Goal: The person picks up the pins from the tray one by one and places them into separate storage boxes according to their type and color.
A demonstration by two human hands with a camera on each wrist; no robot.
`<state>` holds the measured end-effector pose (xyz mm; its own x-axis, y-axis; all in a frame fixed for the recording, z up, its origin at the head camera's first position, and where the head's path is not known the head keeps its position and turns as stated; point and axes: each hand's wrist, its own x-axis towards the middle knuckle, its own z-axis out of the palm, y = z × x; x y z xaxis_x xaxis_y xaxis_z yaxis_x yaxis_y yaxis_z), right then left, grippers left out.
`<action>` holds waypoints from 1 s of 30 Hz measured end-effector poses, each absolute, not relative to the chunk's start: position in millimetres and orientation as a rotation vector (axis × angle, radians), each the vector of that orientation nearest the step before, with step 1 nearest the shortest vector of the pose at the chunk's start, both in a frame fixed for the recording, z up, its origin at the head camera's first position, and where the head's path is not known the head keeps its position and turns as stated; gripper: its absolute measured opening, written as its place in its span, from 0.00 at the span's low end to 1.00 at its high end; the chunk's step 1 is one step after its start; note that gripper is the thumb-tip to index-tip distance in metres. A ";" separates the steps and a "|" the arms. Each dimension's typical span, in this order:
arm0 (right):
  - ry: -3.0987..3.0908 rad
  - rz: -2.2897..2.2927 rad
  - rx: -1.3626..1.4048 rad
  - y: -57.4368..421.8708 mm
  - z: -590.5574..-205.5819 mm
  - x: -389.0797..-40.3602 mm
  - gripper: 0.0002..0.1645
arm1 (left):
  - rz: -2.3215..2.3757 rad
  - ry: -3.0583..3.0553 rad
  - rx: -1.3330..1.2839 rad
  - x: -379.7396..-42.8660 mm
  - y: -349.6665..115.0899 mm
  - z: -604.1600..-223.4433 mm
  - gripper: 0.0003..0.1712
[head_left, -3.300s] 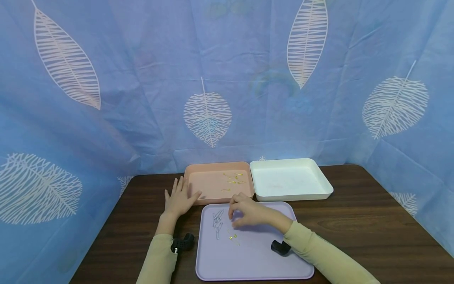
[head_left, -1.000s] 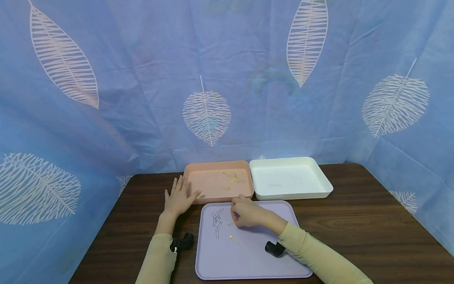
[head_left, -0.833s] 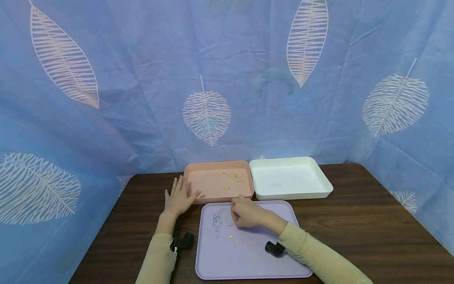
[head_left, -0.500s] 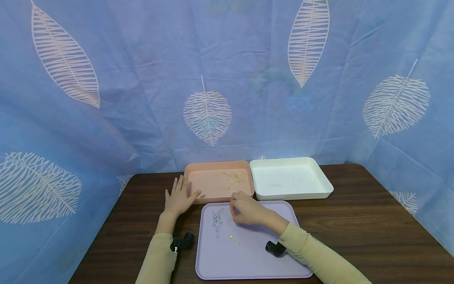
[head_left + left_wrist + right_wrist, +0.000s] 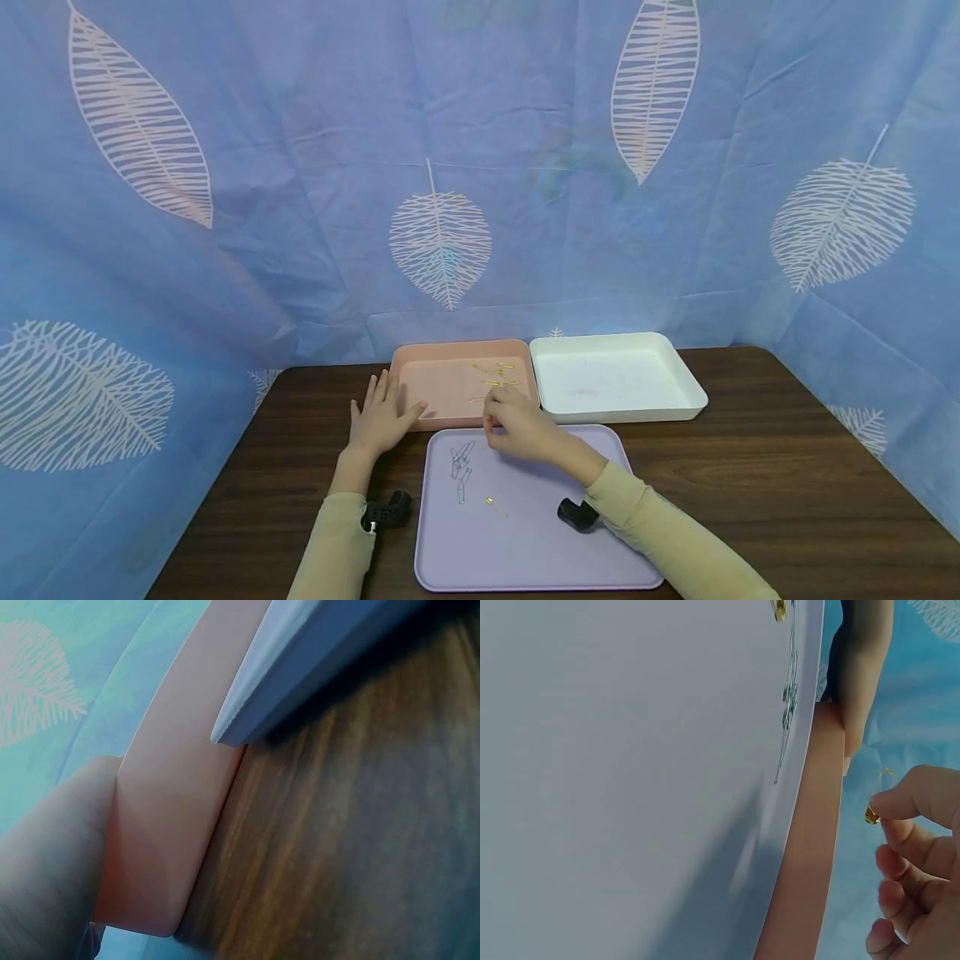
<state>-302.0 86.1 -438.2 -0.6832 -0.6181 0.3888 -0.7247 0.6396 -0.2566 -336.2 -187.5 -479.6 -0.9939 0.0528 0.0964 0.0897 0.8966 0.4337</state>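
Note:
My right hand is above the far edge of the lavender tray, next to the pink tray's near rim. Between thumb and index finger it pinches a gold safety pin, seen in the right wrist view. My left hand rests on the left end of the pink tray, fingers spread and straight. Several gold safety pins lie in the pink tray, partly hidden by my right hand. On the lavender tray are a cluster of silver safety pins and one gold safety pin.
A white tray stands to the right of the pink one, at the back of the dark wooden table. A blue leaf-patterned cloth hangs behind the table. Black wrist cameras are on both forearms.
My right hand has pinched a gold safety pin from the lavender tray, then lifted it up and toward the pink tray. Fewer gold pins lie on the lavender tray. My left hand stays put.

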 end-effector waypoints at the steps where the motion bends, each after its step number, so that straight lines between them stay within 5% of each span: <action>1: -2.583 0.574 1.080 85.4 -437.7 -303.6 0.11 | -0.688 -2.979 -0.112 -336.3 -187.6 -479.8 0.56; 30: -2.621 0.615 0.944 60.1 -432.1 -357.5 0.08 | -0.661 -2.996 -0.113 -338.8 -188.7 -481.6 0.56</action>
